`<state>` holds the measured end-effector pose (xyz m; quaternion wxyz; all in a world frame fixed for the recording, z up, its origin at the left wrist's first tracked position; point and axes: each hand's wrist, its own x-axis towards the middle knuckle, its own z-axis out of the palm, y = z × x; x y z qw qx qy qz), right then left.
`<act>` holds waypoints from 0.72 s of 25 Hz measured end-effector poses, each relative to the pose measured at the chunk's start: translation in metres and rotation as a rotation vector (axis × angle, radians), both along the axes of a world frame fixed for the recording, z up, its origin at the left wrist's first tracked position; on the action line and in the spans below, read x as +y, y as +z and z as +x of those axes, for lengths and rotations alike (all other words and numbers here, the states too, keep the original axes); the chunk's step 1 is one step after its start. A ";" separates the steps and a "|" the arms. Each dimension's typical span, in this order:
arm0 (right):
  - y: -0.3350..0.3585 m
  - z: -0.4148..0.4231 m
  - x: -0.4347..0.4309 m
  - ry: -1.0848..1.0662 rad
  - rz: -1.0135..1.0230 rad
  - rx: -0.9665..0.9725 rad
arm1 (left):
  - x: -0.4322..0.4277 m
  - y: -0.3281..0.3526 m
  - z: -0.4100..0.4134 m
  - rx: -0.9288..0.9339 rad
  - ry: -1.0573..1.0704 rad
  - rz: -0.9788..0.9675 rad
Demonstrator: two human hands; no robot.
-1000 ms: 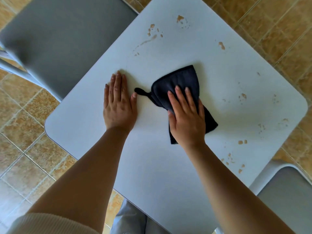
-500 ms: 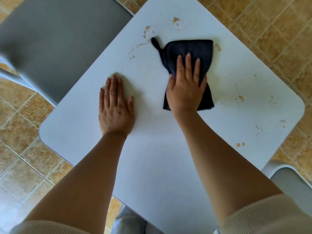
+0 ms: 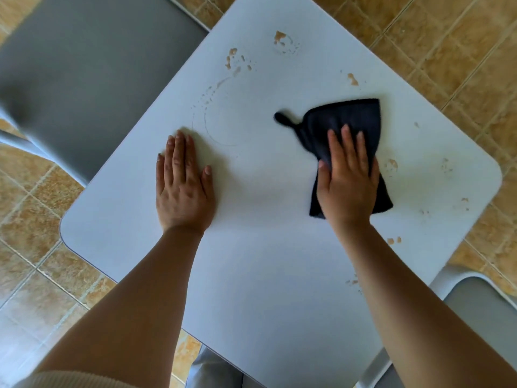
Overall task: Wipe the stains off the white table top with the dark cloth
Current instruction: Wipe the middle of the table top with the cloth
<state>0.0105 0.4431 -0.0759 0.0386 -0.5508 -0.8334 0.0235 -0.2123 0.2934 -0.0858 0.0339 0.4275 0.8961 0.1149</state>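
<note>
Right hand (image 3: 348, 186) presses flat, fingers extended, on the dark folded cloth (image 3: 349, 119) for wiping pressure; left hand (image 3: 183, 183), open-palmed, braces the white surface (image 3: 265, 275).

Your dark cloth (image 3: 347, 119) is lying flat and rumpled on the white table top (image 3: 265, 261), its knotted corner loop sticking out toward the table's middle. Brown stains (image 3: 236, 58) are sitting beyond the cloth near the table's far edge, with fainter ones just beside it toward the right corner.
</note>
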 end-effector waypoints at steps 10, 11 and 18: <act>-0.003 -0.126 0.054 0.109 -0.015 0.112 | -0.001 -0.001 -0.001 0.019 0.002 0.003; -0.006 -0.126 0.037 0.201 0.015 0.123 | -0.001 -0.001 -0.002 0.022 0.003 0.007; -0.003 -0.033 0.010 0.264 0.058 0.060 | 0.002 0.001 -0.001 0.001 0.004 0.020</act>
